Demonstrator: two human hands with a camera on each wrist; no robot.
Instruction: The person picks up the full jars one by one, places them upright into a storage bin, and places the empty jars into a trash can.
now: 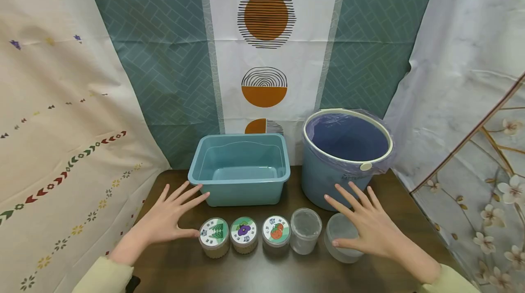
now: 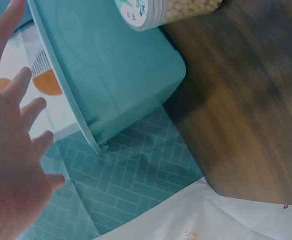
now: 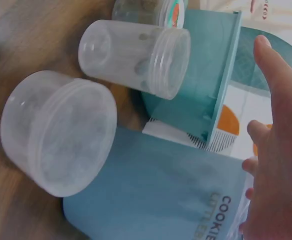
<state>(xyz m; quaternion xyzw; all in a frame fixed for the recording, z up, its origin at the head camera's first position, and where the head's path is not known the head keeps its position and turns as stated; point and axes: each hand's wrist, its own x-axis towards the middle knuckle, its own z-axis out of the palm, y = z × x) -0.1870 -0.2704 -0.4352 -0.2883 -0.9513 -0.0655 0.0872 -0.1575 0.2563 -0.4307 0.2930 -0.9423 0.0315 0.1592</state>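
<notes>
My left hand [image 1: 166, 218], fingers spread, hovers at the left with its thumb tip right by a lidded jar with a green leafy label [image 1: 214, 237]. Pale pellets show inside that jar in the left wrist view. Beside it stand a jar with an eggplant label [image 1: 244, 235], a jar with a red-orange fruit label [image 1: 276, 234] and a tall clear jar [image 1: 305, 230]. The right hand [image 1: 367, 227], also spread and holding nothing, partly covers a wide, low clear jar [image 1: 343, 255] in the head view.
Behind the jars sits a teal rectangular basin [image 1: 242, 192]. A blue bucket [image 1: 320, 188] with a plastic liner stands to its right. The dark wooden table [image 1: 184, 270] is bounded by hanging patterned cloths [image 1: 172, 79] at the back and sides.
</notes>
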